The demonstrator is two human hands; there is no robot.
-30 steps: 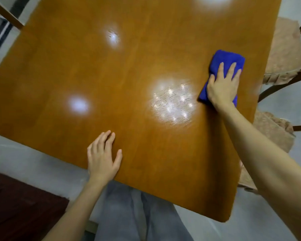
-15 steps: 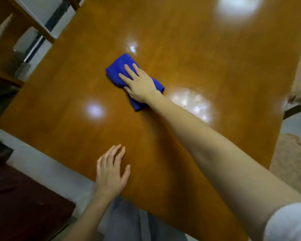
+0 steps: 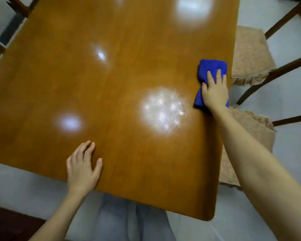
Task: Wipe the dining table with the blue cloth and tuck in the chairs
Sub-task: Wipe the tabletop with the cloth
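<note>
A folded blue cloth [image 3: 211, 68] lies on the glossy brown dining table [image 3: 111, 101], close to its right edge. My right hand [image 3: 215, 91] presses flat on the cloth with straight fingers, covering its near half. My left hand [image 3: 82, 167] rests flat on the table near the front edge, fingers spread. Two wooden chairs with beige cushions stand along the right side: the far chair [image 3: 248, 54] and the near chair [image 3: 245, 134], both with their seats partly out from under the table.
Pale tiled floor [image 3: 285, 153] surrounds the table. Dark wooden chair parts [image 3: 19, 6] show at the top left corner. A dark red-brown piece of furniture [image 3: 9, 225] sits at the bottom left. My legs in grey trousers [image 3: 129, 221] are at the table's front edge.
My right hand has swept the blue cloth from the table's middle left back to the right edge. My left hand has stayed planted near the front edge.
</note>
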